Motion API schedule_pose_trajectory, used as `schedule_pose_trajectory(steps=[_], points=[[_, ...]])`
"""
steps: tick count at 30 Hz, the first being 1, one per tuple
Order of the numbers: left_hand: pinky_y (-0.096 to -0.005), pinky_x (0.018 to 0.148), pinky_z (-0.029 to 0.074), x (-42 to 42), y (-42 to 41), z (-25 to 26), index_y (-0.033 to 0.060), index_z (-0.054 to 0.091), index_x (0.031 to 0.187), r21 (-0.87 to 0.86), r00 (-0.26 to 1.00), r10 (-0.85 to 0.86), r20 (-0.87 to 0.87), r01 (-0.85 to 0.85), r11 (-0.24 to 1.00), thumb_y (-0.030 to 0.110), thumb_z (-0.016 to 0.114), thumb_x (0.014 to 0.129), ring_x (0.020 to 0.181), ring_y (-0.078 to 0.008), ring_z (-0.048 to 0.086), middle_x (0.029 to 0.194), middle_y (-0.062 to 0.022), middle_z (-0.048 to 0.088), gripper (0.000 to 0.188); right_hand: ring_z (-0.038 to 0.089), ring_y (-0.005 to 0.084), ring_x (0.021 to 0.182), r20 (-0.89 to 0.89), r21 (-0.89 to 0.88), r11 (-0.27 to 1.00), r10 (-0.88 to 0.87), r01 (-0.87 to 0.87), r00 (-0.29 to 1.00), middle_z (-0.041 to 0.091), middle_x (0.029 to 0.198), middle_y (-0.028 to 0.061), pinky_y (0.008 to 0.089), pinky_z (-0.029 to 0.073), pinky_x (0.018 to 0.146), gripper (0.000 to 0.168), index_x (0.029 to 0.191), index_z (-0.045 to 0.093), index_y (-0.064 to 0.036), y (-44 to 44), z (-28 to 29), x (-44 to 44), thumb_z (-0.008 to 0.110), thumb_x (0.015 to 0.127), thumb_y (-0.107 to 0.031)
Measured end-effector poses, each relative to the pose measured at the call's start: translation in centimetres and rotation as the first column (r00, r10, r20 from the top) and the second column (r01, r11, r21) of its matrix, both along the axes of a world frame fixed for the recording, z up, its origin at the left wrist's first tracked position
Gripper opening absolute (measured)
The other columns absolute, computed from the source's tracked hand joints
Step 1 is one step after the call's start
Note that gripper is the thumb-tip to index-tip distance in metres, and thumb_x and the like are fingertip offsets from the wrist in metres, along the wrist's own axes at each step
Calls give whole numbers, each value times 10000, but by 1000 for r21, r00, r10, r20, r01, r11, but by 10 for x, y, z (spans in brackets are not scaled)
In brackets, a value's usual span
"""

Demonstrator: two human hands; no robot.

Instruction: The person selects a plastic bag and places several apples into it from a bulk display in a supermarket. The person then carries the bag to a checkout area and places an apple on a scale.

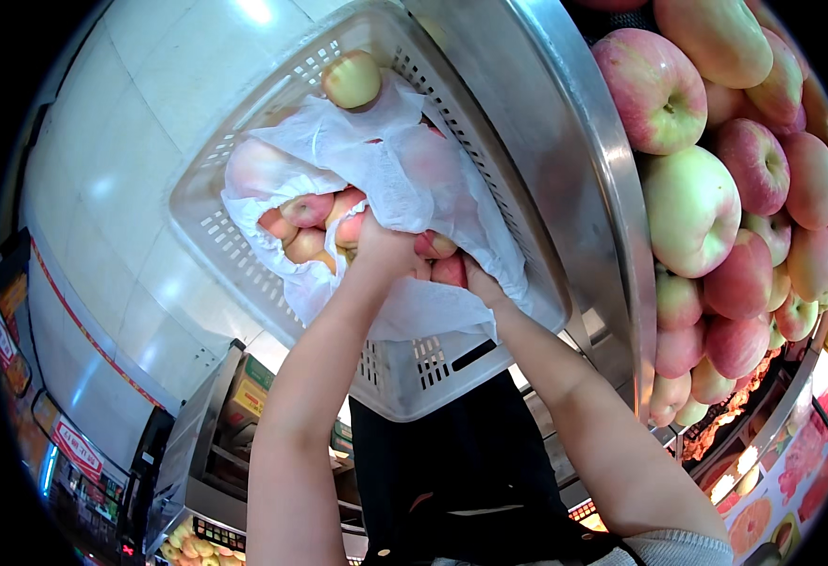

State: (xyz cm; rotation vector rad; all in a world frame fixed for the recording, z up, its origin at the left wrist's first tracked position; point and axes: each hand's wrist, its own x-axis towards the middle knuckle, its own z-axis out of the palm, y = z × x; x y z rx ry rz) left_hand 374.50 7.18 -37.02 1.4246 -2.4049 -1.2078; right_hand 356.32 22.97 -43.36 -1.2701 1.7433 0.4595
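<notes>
A grey plastic basket [421,403] with slotted walls stands before me, lined with thin white sheeting [399,173], and apples [307,211] show through its openings. My left hand [385,247] reaches down into an opening among the apples, its fingers mostly hidden by fruit and sheeting. Beside a red apple [449,271] is my right hand [482,284], touching the sheeting's edge; its fingertips are out of sight, so its grip cannot be made out. One yellow-green apple [351,79] lies on top at the basket's far end.
Close on the right, a metal display stand [598,141] bears a heap of large apples [693,212]. Pale floor tiles [152,106] extend to the left. Lower left are a metal shelf unit [194,439] with boxes [247,396] and a red-and-white sign [76,449] bearing writing.
</notes>
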Motion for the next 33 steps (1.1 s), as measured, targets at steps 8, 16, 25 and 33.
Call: schedule_pose_trajectory(steps=[8,16,25,33], points=[[-447,894,505,23,65,88,49,545,1241,297,982,181,-45,-160,941,237,805,642,1065,-380,589,1148,-163,588,679,599,327,1178,-7,10,997,82,-82,997,652,1269,138,396,476,979,455,1295,608,-108,-19,-2,-14,591,912,-353],[-403,972,502,64,147,142,53,477,1364,661,818,573,-53,-401,634,190,892,683,1154,-292,607,1242,-135,591,809,612,330,1160,-15,97,967,240,-238,971,659,1254,143,403,488,965,464,1288,610,-98,-25,-8,6,607,897,-349],[-426,997,526,75,149,140,48,435,1426,998,110,992,-54,39,49,189,835,746,1250,-342,557,1365,-159,531,802,626,333,1138,-48,108,957,276,-270,960,666,1237,150,412,501,949,476,1280,612,-87,-24,6,10,625,880,-344],[-459,997,502,92,173,132,37,466,1405,961,-89,995,35,275,-9,487,714,818,1189,-350,590,1354,-170,552,780,639,336,1119,-48,92,945,318,-312,947,673,1223,155,419,513,934,486,1274,614,-77,-32,5,12,641,865,-339]])
